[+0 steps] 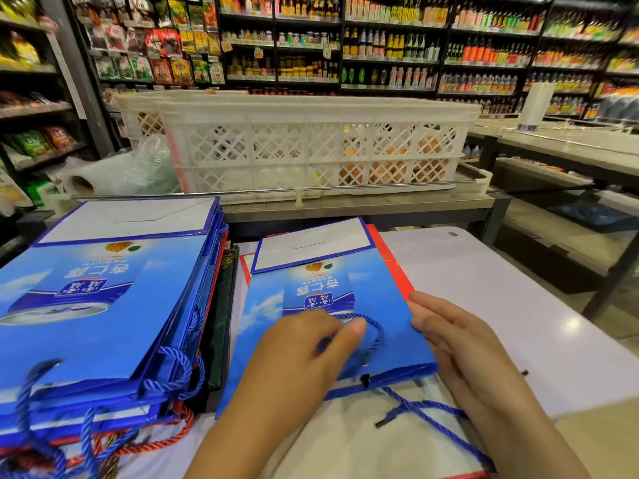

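The blue paper bag (390,305) is laid flat on the near middle of the tabletop (484,288), over a red bag (394,267) whose edge shows at its right. The step in hand is judged to be the tucking of the rope handle (379,335) flat against the bag's face. It is best done with the loop drawn inward and pressed down while the bag's right edge is pinned, so that nothing slides or creases. The left grip (304,354) is clamped on the rope handle, pinched between thumb and curled fingers. The right grip (460,344) is spread, with straight fingers rested along the bag's right edge. A stack of flattened bags (103,305) lies just to the left, and a white crate (311,143) stands farther back.
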Motion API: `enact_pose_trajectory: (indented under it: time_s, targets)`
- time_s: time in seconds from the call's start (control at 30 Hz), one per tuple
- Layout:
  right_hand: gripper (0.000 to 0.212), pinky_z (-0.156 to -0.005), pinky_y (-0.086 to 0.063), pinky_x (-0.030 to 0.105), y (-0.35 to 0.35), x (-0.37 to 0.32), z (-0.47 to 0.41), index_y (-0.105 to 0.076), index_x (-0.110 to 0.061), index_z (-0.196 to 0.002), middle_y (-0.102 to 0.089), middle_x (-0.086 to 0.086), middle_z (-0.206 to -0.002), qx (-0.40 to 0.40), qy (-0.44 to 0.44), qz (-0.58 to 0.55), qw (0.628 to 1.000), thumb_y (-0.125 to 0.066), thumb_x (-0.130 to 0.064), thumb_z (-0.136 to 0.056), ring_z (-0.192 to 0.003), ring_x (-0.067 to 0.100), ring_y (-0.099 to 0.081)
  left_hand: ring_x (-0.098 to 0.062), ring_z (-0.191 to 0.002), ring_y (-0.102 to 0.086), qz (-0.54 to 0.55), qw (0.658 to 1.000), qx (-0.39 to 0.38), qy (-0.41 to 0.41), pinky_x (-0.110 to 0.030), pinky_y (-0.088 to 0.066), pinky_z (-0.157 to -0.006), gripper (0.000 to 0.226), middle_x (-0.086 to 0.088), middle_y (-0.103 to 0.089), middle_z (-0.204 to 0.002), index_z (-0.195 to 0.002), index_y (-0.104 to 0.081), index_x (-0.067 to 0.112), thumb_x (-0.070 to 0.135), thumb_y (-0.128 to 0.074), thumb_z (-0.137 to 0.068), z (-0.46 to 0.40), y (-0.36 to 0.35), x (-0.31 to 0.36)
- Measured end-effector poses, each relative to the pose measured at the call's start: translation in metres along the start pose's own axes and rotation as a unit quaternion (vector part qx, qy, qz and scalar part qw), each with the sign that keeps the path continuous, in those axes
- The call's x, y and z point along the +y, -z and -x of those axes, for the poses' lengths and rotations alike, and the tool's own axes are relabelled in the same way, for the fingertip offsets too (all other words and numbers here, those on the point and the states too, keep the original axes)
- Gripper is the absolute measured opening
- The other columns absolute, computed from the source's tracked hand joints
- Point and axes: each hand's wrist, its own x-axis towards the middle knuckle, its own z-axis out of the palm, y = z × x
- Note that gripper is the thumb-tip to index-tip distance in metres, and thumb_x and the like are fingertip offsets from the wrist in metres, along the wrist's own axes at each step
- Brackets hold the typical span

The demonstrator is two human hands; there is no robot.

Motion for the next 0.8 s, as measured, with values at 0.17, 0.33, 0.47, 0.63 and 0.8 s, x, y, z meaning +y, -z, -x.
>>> enact_pose_trajectory:
  time_s: [0.17,0.33,0.47,0.63,0.8]
  targets:
    - [0.040,-0.090,-0.052,0.050,-0.022,-0.006,0.018,-0.073,-0.010,-0.109,-0.069,0.012,-0.114,-0.100,-0.040,-0.174,0.979,-0.055,-0.020,-0.075,-0.106,0.029,-0.066,-0.011,-0.093,-0.059,-0.057,0.991,0.051,0.107,-0.035,-0.049,-0.086,0.042,0.009,-0.065,-0.094,-0.089,-0.067,0.023,0.059,-0.046,-0.090,-0.036,-0.001,0.034]
    - [0.047,-0.094,-0.047,0.054,-0.037,-0.002,0.022,-0.069,-0.008,-0.115,-0.065,0.014,-0.123,-0.186,-0.079,-0.310,0.929,-0.060,-0.012,-0.070,-0.111,0.030,-0.064,-0.025,-0.091,-0.060,-0.146,0.975,0.016,0.169,-0.037,-0.049,-0.083,0.070,-0.006,-0.066,-0.091,-0.091,-0.066,0.014,0.078,-0.040,-0.080,-0.061,0.008,0.059]
    - [0.036,-0.080,-0.057,0.040,-0.053,0.009,0.022,-0.070,-0.004,-0.110,-0.068,0.015,-0.111,-0.240,-0.054,-0.352,0.903,-0.054,-0.007,-0.078,-0.096,0.026,-0.068,-0.027,-0.101,-0.058,-0.164,0.971,0.032,0.172,-0.032,-0.043,-0.077,0.059,-0.005,-0.062,-0.106,-0.108,-0.063,0.015,0.066,-0.056,-0.080,-0.073,0.022,0.068]
    - [0.060,-0.093,-0.053,0.035,-0.055,0.019,0.020,-0.070,-0.004,-0.111,-0.065,0.014,-0.123,-0.245,-0.031,-0.290,0.925,-0.079,-0.018,-0.053,-0.111,0.025,-0.064,-0.028,-0.069,-0.060,-0.080,0.978,0.116,0.154,-0.032,-0.045,-0.063,0.035,-0.007,-0.061,-0.061,-0.079,-0.070,0.008,0.042,-0.063,-0.078,-0.068,0.054,0.068]
    - [0.043,-0.091,-0.048,0.034,-0.042,0.017,0.020,-0.067,-0.004,-0.108,-0.071,0.011,-0.112,-0.151,-0.038,-0.172,0.973,-0.052,-0.016,-0.069,-0.103,0.022,-0.068,-0.018,-0.065,-0.048,0.113,0.973,0.174,0.096,-0.030,-0.038,-0.066,0.058,-0.010,-0.053,-0.068,-0.080,-0.062,-0.010,0.045,-0.065,-0.062,-0.053,0.102,0.056]
